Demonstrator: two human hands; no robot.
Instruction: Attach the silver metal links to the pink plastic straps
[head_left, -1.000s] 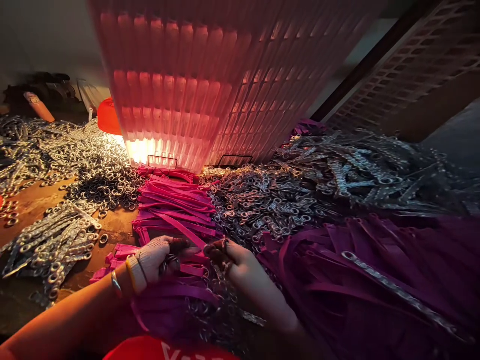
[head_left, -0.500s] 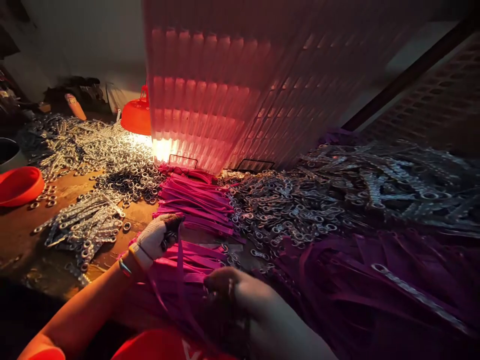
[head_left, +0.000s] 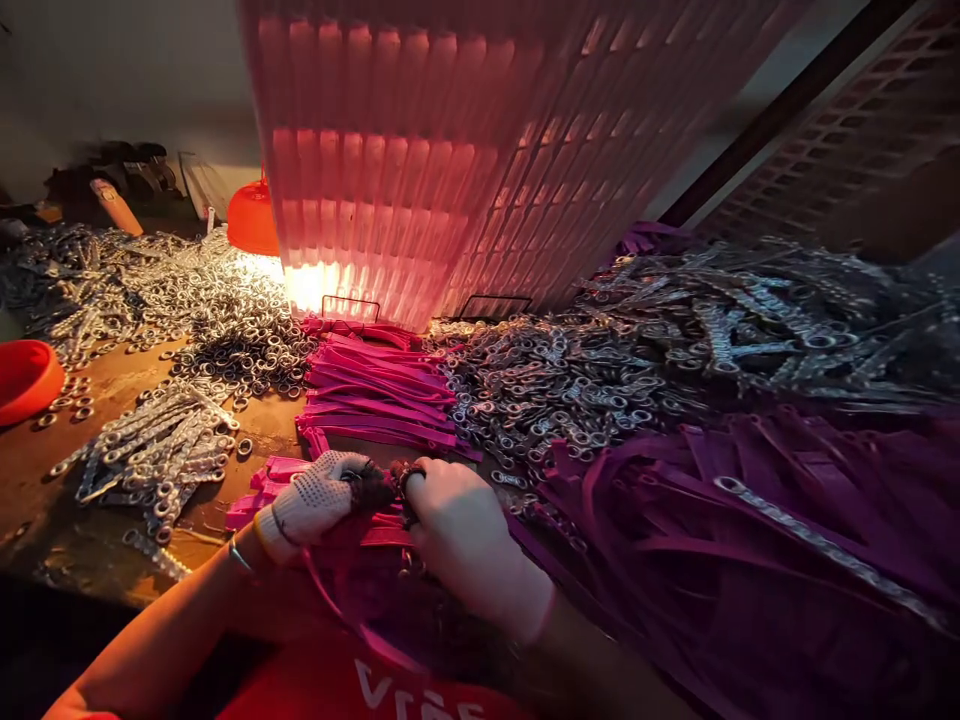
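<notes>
My left hand (head_left: 326, 495), in a white dotted glove with dark fingertips, is closed in front of me. A long purple strap (head_left: 337, 610) hangs in a loop beneath it, and its gripped end is hidden by the fingers. My right hand (head_left: 461, 525) is closed against the left one, fingertip to fingertip; whatever lies in its pinch is covered. Behind the hands lies a stack of pink-purple straps (head_left: 379, 390), and a smaller bundle of pink straps (head_left: 270, 480) shows beside the left glove.
Metal rings (head_left: 262, 360) and braided silvery strips (head_left: 165, 430) spread over the wooden table (head_left: 277, 425) at left. Metal connectors (head_left: 555, 390) and dark purple straps (head_left: 720, 580) heap up at right. A red lamp (head_left: 253, 220) glows beside a ribbed translucent panel (head_left: 382, 180).
My right hand has moved up and forward to meet my left at the fingertips. The left hand has lowered slightly, and the camera view has shifted.
</notes>
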